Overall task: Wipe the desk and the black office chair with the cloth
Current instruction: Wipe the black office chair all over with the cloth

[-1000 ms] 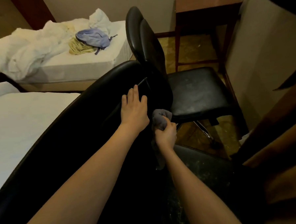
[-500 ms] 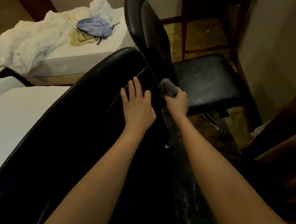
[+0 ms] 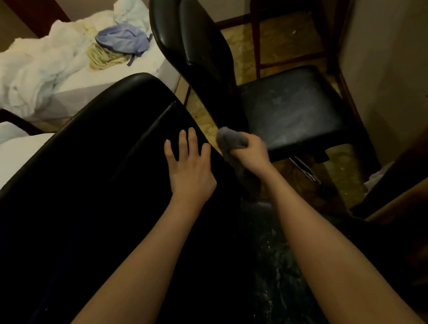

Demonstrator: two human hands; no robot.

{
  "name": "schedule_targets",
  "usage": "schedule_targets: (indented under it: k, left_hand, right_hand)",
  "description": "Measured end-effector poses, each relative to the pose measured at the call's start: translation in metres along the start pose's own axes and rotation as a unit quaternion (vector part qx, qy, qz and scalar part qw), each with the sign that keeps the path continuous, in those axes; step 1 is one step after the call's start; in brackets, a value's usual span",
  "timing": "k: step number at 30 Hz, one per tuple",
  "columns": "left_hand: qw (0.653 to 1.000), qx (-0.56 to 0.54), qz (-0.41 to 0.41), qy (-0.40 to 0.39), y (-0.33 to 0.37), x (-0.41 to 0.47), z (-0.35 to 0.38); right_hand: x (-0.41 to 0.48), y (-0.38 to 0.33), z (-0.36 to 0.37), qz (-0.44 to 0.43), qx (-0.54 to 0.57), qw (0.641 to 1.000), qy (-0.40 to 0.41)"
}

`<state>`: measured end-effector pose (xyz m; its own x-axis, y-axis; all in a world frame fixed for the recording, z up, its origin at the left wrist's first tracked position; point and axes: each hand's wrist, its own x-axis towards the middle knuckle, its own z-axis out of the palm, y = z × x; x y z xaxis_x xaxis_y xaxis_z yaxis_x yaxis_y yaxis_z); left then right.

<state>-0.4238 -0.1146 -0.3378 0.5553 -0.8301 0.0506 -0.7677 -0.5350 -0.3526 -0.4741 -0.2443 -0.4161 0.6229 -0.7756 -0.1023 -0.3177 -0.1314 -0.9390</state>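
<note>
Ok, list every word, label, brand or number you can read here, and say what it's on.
None. No readable text shows on the near black chair back, the second black chair's seat, the grey cloth or the heaped bedding.

A bedroom, perhaps a hotel room, is indicated. Two beds are set close together. The far bed (image 3: 119, 75) is heaped with crumpled white linen (image 3: 34, 72) and a blue garment (image 3: 124, 39), and the near bed (image 3: 7, 160) is covered in white. A patterned stone floor (image 3: 283, 41) is seen beyond them.
</note>
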Motion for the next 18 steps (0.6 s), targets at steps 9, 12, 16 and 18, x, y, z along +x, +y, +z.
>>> schedule_targets:
  k: [9,12,16,18]
  left_hand:
    - [1.0,-0.022,0.009,-0.001,-0.012,-0.006,0.01]
    - [1.0,-0.019,0.005,0.008,-0.016,-0.008,0.014]
    - [1.0,-0.018,0.0,0.007,-0.016,-0.01,0.017]
    - [1.0,-0.017,-0.001,0.009,-0.015,-0.009,0.017]
  right_hand:
    - [0.027,0.045,0.018,0.062,-0.088,0.98,-0.168]
    - [0.003,0.075,0.028,0.13,-0.131,0.971,-0.153]
    - [-0.03,0.098,0.037,0.265,-0.007,0.962,-0.057]
    - [-0.038,0.09,0.034,0.265,0.097,0.959,0.01]
